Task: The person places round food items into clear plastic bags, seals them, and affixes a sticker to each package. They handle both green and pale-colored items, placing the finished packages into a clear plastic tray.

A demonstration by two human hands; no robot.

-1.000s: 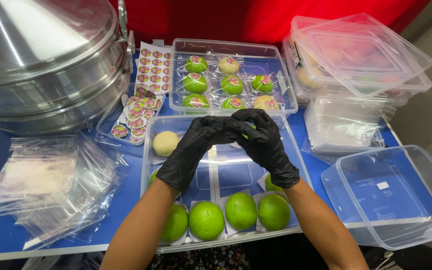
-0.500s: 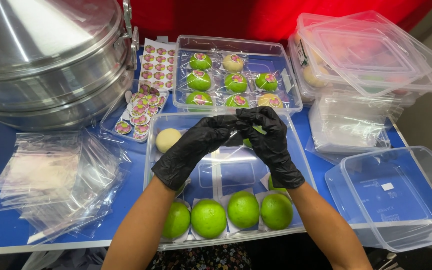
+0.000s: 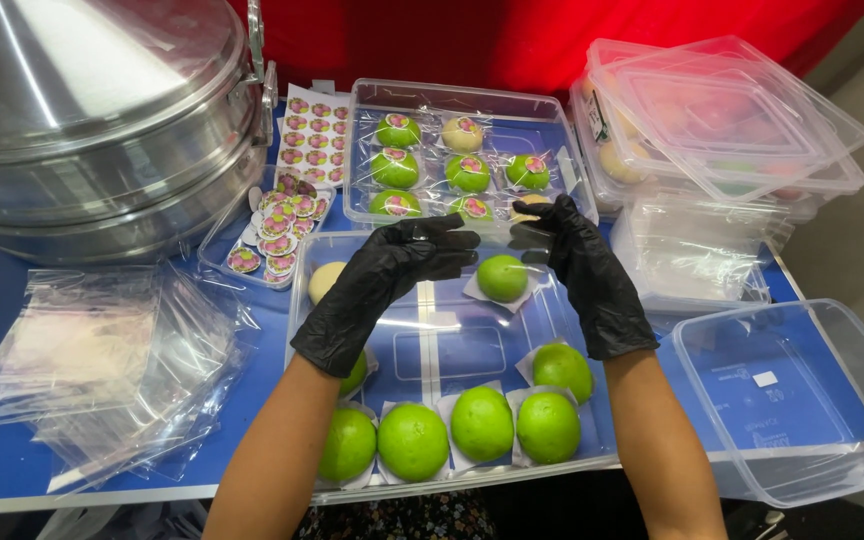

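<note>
Since half a second ago both gloved hands have drawn slightly apart above the clear tray (image 3: pixel 592 440), so the green bun (image 3: pixel 503 277) on its paper square now shows between them, lying in the tray's far half. What the hands hold is hard to make out: the left hand (image 3: pixel 382 285) has its fingers stretched toward the right, the right hand (image 3: pixel 592 275) is curled at the fingertips, and something thin and clear may be pinched between them, but I cannot tell whether either hand grips anything. A pale bun (image 3: pixel 324 280) is half hidden behind the left hand, and another green bun (image 3: pixel 354 372) peeks out under the left wrist. Five more green buns (image 3: pixel 482 423) sit along the tray's near edge and right side on paper. Behind it, a second clear box (image 3: pixel 377 215) holds wrapped green and pale buns with round stickers. A small dish of stickers (image 3: pixel 214 255) and a sticker sheet (image 3: pixel 310 130) lie beside a large steel steamer (image 3: pixel 82 130), cut off at the left. Loose clear bags (image 3: pixel 102 360) lie at left; stacked lidded boxes (image 3: pixel 722 120) and an open box (image 3: pixel 792 400) stand at right.
</note>
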